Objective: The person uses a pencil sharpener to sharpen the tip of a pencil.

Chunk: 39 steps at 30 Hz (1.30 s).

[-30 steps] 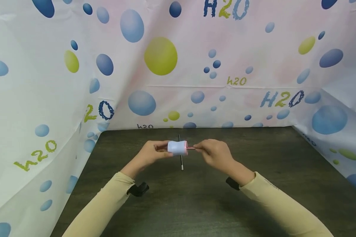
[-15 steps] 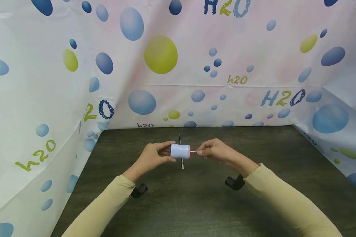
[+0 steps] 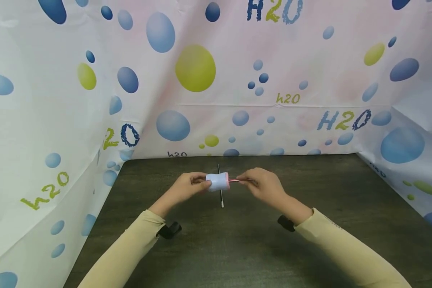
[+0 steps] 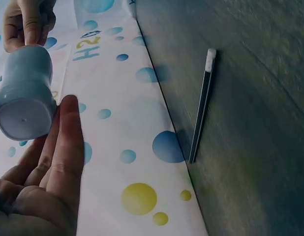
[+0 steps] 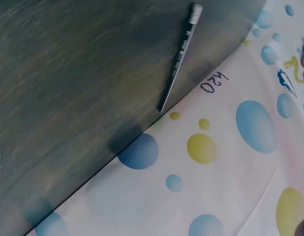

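My left hand (image 3: 188, 188) holds a light blue, waisted pencil sharpener (image 3: 217, 181) with a pink end, level above the table. Its thumb lies on the near side. From the pink end a thin red pencil (image 3: 234, 181) sticks out to the right, and my right hand (image 3: 264, 186) pinches it between thumb and fingers. In the left wrist view, the sharpener (image 4: 26, 93) shows its flat round base, and the fingers of the right hand (image 4: 28, 22) appear behind it. The pencil's tip is hidden inside the sharpener.
Beyond and below the hands, a black pencil (image 3: 221, 198) with a white end lies on the dark wooden table (image 3: 234, 248). A white sheet (image 3: 237, 60) with blue and green dots hangs around the back and sides.
My right hand rolled palm-inward, then rolled back with its knuckles up, still pinching the red pencil. The left hand's thumb has shifted onto the sharpener's side. The black pencil has stayed in place.
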Available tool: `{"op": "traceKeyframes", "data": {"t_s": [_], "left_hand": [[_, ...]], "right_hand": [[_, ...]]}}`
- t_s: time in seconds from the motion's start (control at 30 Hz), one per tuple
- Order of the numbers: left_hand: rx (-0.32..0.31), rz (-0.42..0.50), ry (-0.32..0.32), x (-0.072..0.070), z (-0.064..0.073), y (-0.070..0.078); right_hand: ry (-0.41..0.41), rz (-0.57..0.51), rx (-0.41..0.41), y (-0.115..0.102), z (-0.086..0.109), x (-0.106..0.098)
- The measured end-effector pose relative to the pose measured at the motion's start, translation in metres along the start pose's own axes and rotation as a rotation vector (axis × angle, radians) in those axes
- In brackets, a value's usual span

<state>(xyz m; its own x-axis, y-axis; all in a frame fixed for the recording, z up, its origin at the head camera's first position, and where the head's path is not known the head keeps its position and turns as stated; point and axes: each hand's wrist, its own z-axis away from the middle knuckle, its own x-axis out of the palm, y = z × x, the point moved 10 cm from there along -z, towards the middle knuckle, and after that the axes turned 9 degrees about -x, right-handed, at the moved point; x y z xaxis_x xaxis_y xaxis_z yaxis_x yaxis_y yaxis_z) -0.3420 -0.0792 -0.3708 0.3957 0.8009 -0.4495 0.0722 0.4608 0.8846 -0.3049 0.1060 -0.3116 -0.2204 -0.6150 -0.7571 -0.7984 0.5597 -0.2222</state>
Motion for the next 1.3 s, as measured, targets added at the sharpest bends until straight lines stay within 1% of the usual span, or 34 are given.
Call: {"op": "traceKeyframes", "data": {"t_s": [0.03, 0.07, 0.1, 0.13, 0.17, 0.23, 0.27, 0.33, 0.4, 0.47, 0.5, 0.53, 0.57, 0.63, 0.7, 0.8, 0.87, 0.93, 1.0, 1.07, 1.13, 1.23, 1.3], "left_hand": [[-0.005, 0.003, 0.003, 0.0, 0.0, 0.0], [-0.003, 0.005, 0.011, 0.0, 0.001, 0.0], [0.002, 0.009, 0.026, -0.002, 0.002, 0.001], [0.015, 0.014, 0.042, -0.002, 0.003, 0.003], [0.029, 0.022, 0.06, -0.003, 0.004, 0.004], [0.06, 0.028, 0.098, -0.005, 0.008, 0.009], [0.082, 0.012, 0.122, -0.005, 0.01, 0.011], [0.145, -0.029, 0.156, -0.004, 0.015, 0.019], [0.197, -0.091, 0.192, -0.004, 0.019, 0.025], [0.244, -0.146, 0.22, -0.002, 0.023, 0.031], [0.259, -0.158, 0.223, -0.002, 0.024, 0.033], [0.267, -0.166, 0.227, -0.001, 0.025, 0.034], [0.27, -0.172, 0.23, -0.001, 0.026, 0.035], [0.278, -0.151, 0.224, -0.002, 0.025, 0.035], [0.28, -0.101, 0.205, -0.003, 0.023, 0.035], [0.263, 0.008, 0.156, -0.005, 0.018, 0.031], [0.215, 0.053, 0.129, -0.007, 0.014, 0.026], [0.146, 0.081, 0.102, -0.008, 0.009, 0.019], [0.067, 0.088, 0.067, -0.007, 0.004, 0.009], [0.01, 0.084, 0.04, -0.005, 0.001, 0.001], [-0.023, 0.096, 0.005, -0.003, 0.0, -0.004], [-0.034, 0.099, -0.02, -0.001, 0.0, -0.007], [-0.039, 0.117, -0.036, 0.001, 0.001, -0.007]], "right_hand": [[0.02, 0.042, -0.038, -0.005, 0.0, -0.002], [0.029, 0.061, -0.058, -0.007, -0.001, -0.002], [0.026, 0.045, -0.055, -0.007, -0.001, -0.001], [0.009, 0.004, -0.028, -0.005, -0.002, 0.0], [-0.018, -0.048, 0.014, -0.002, -0.002, 0.002], [-0.087, -0.188, 0.129, 0.01, -0.001, 0.009], [-0.127, -0.27, 0.195, 0.016, 0.0, 0.013], [-0.218, -0.457, 0.355, 0.029, 0.006, 0.023], [-0.306, -0.609, 0.489, 0.038, 0.014, 0.034], [-0.369, -0.71, 0.575, 0.042, 0.02, 0.041], [-0.388, -0.728, 0.592, 0.043, 0.021, 0.043], [-0.396, -0.726, 0.584, 0.043, 0.022, 0.044], [-0.391, -0.711, 0.555, 0.043, 0.02, 0.043], [-0.354, -0.664, 0.496, 0.041, 0.017, 0.041], [-0.303, -0.611, 0.447, 0.041, 0.015, 0.037], [-0.23, -0.563, 0.402, 0.04, 0.014, 0.031], [-0.183, -0.534, 0.386, 0.04, 0.014, 0.027], [-0.14, -0.492, 0.372, 0.039, 0.014, 0.021], [-0.105, -0.443, 0.349, 0.037, 0.014, 0.016], [-0.079, -0.382, 0.315, 0.033, 0.012, 0.011], [-0.059, -0.312, 0.263, 0.028, 0.01, 0.006], [-0.031, -0.215, 0.176, 0.02, 0.007, 0.0], [-0.007, -0.159, 0.113, 0.014, 0.005, -0.002]]}}
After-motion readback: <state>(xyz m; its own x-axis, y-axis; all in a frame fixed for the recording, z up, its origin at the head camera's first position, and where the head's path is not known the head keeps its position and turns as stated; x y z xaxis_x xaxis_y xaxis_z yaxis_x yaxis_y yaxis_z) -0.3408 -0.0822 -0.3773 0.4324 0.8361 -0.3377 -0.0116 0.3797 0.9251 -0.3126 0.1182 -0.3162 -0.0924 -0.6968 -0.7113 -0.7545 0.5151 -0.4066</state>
